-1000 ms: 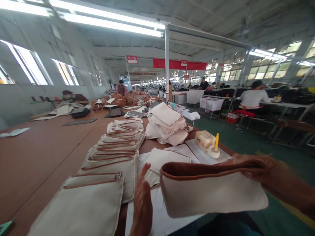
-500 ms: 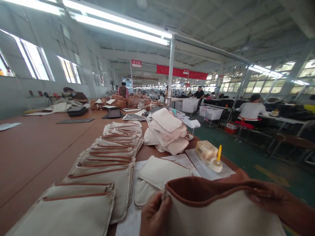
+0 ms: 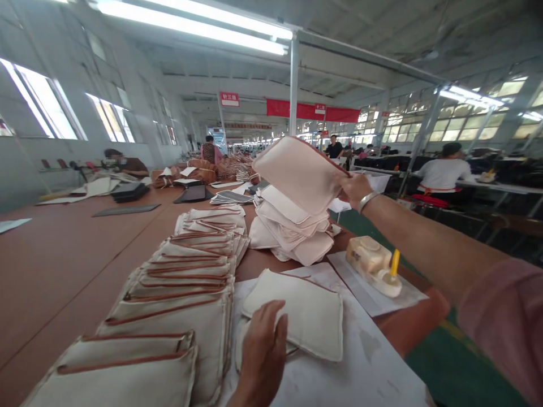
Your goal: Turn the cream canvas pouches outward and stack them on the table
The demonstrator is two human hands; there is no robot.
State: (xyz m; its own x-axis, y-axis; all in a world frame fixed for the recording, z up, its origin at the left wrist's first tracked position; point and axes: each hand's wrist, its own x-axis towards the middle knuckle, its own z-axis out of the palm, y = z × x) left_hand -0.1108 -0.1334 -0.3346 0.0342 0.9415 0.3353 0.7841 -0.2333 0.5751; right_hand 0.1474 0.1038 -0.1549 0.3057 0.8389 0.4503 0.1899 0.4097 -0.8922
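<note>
My right hand is stretched out over the table and grips a cream canvas pouch with brown trim by its edge, holding it just above a loose pile of similar pouches. My left hand rests flat, fingers spread, on the near edge of another cream pouch that lies on a white sheet. Left of it runs a long overlapping row of pouches with brown-trimmed edges.
A glue bottle with a yellow nozzle lies on a small sheet at the table's right edge. The brown table stretches left and far. Other people sit at benches to the right and at the far end. Green floor lies to the right.
My right hand has carried the pouch from close in front of me out over the far pile. My left hand has let go of it and dropped onto the pouch on the white sheet.
</note>
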